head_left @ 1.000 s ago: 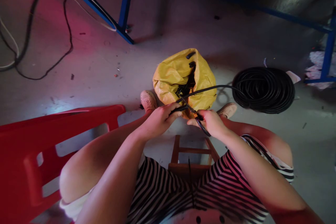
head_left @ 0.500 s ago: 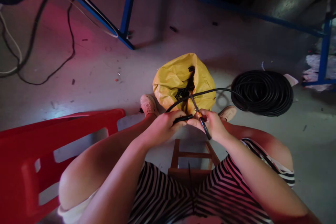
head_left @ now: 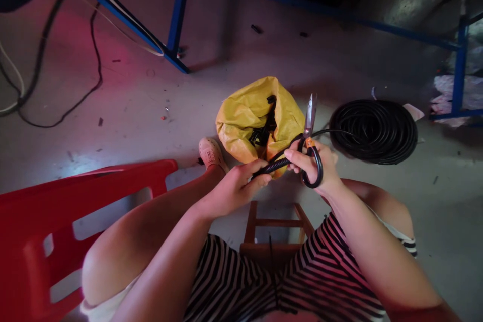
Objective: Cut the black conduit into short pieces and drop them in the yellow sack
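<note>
A black ribbed tube [head_left: 278, 165] stretches between my two hands, in front of the yellow bag. My left hand [head_left: 241, 183] is closed round its left end. At the other end, the thumb and fingers of my right hand [head_left: 320, 163] pinch the tube. That same hand also holds scissors [head_left: 310, 118] with black handles and an orange patch near the pivot; their blades point away from me and look closed. Below stands the yellow bag [head_left: 241, 108], its mouth gaping over dark short pieces. A thin black length leads from my right hand to the coil [head_left: 377, 153] on the floor.
A red plastic stool [head_left: 113, 181] is at my left. A small wooden stool [head_left: 279, 223] shows between my legs. Blue metal frame legs [head_left: 177, 20] and a crossbar stand ahead. Loose cables [head_left: 98, 55] and small black scraps [head_left: 256, 28] lie on the floor.
The scissors have swung up and right, away from the bag's opening. My right hand has moved right and now pinches the tube too. My left hand has kept hold of the tube.
</note>
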`<state>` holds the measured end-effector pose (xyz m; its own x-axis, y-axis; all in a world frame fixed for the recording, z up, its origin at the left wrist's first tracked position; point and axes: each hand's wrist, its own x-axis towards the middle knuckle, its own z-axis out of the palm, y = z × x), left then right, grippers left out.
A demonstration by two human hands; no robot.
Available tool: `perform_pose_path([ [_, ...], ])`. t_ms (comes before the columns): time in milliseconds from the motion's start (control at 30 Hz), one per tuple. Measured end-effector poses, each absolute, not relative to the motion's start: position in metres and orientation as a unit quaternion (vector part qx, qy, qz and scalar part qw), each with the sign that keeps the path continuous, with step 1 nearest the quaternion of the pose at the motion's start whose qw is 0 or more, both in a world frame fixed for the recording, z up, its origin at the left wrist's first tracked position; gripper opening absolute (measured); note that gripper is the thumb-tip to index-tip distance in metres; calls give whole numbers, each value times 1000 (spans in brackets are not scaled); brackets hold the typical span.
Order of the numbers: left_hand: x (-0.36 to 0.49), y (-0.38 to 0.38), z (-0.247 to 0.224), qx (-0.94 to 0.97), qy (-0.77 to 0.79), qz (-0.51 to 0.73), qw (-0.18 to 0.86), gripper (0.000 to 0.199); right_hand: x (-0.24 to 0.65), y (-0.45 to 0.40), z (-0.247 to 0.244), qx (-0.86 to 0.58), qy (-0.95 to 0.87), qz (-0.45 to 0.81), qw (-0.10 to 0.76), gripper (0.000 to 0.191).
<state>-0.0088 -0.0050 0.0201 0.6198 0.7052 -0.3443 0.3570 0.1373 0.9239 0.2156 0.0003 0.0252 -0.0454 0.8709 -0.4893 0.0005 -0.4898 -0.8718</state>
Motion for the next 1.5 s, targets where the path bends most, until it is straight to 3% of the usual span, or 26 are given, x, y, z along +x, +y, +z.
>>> perform_pose_path([
  [233, -18, -8, 18, 550, 499, 250, 621, 38, 222, -5, 23, -615, -445, 585, 286, 58],
  [567, -13, -9, 12, 585, 543, 286, 530, 28, 218, -28, 15, -567, -492, 650, 116, 52],
  [767, -14, -12, 9, 623, 538, 274, 498, 20, 216, -26, 18, -574, -490, 647, 108, 50],
  [1233, 2, -18, 11, 617, 555, 270, 488, 22, 209, -27, 22, -566, -471, 666, 119, 49],
  [1500, 5, -17, 14, 590, 542, 289, 524, 22, 209, -25, 24, -560, -467, 670, 140, 47],
])
